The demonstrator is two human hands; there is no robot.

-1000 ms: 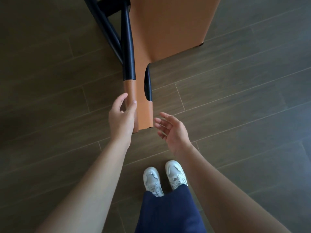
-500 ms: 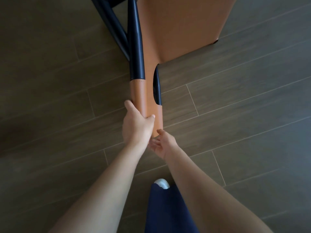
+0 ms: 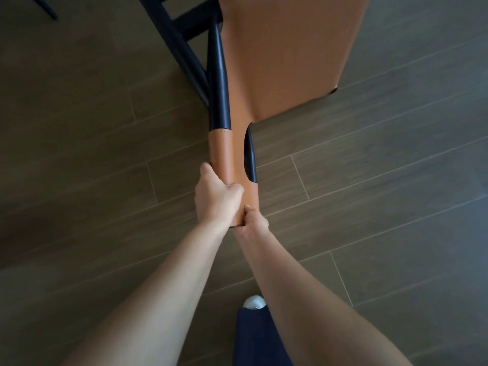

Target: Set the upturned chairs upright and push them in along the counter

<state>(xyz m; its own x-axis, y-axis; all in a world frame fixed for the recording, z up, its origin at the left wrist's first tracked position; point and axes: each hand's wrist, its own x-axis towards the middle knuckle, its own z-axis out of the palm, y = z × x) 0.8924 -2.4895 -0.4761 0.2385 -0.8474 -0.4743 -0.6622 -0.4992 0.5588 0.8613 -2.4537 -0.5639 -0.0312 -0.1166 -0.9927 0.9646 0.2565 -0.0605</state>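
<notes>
A chair [image 3: 287,56] with a tan leather seat and black wooden frame fills the upper middle of the head view, seen from above. Its leather-wrapped back [image 3: 224,157] runs down toward me. My left hand [image 3: 215,196] grips the left side of that back near its end, thumb and fingers wrapped round it. My right hand [image 3: 252,220] holds the end of the back from below, with its thumb on the leather. Both forearms reach up from the bottom of the frame.
A dark wood-plank floor [image 3: 369,186] lies all around the chair. A thin black leg of some other furniture [image 3: 45,7] shows at the top left corner. My white shoe [image 3: 254,302] and dark trouser leg [image 3: 258,339] sit at the bottom centre.
My left hand closed round the chair back and my right hand, open a second ago, came in and took hold of its end. The chair now appears closer and larger.
</notes>
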